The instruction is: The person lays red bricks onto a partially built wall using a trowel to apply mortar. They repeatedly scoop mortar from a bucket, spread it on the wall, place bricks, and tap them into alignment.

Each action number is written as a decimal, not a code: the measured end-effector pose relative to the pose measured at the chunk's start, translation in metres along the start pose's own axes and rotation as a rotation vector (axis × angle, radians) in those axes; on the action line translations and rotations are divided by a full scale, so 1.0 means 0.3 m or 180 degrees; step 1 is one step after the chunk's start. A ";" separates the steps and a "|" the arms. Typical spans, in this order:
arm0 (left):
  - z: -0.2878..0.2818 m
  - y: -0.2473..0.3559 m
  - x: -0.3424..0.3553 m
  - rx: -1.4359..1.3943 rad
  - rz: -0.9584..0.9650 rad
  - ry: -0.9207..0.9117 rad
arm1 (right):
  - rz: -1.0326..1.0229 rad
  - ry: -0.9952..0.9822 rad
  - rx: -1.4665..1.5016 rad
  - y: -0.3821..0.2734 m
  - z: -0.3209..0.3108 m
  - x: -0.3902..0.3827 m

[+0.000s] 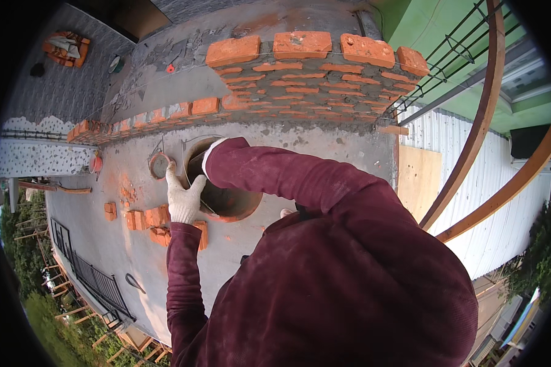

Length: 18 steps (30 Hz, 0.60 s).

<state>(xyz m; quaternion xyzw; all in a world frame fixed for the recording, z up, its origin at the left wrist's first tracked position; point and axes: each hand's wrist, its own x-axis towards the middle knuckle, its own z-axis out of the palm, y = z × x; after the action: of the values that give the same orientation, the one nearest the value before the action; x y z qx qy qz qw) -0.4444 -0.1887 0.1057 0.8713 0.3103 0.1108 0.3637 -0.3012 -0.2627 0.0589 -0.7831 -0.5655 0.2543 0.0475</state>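
My left hand [185,197], in a pale knit glove, is over the near left side of a wide round mortar tub [246,210] with an orange-brown rim. Its thumb and fingers are spread apart, the fingertips overlapping the edge of a small orange-rimmed bucket [153,169]. I cannot tell whether they touch it. My right hand [210,157], also gloved, reaches over the tub's far side; the maroon sleeve hides most of it and its fingers. A thin light edge [209,207] crosses the tub's opening between the hands; its kind is unclear.
Ahead runs a low brick wall [312,92], taller to the right, with spaced loose bricks [302,44] along its top and a string line. Several loose bricks [157,215] lie left of the tub. Curved-looking wooden poles [487,104] stand right. A black railing [98,278] lies at lower left.
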 end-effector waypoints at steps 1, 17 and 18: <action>-0.035 -0.115 0.013 -0.0182 0.0141 0.0211 | 0.0153 -0.0073 0.0002 -0.058 -0.057 -0.045; -0.240 -0.241 0.046 -0.2129 0.0070 0.0074 | -0.0041 -0.0481 -0.0621 -0.155 -0.027 -0.470; -0.231 -0.180 0.033 -0.2150 0.0137 -0.0031 | 0.0063 0.0083 -0.0477 -0.157 -0.011 -0.463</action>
<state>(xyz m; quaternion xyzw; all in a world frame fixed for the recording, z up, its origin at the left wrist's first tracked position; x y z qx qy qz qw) -0.4905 -0.1142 0.1167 0.7084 0.2359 0.2108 0.6309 -0.3724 -0.3717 0.1267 -0.7932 -0.5746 0.2015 -0.0065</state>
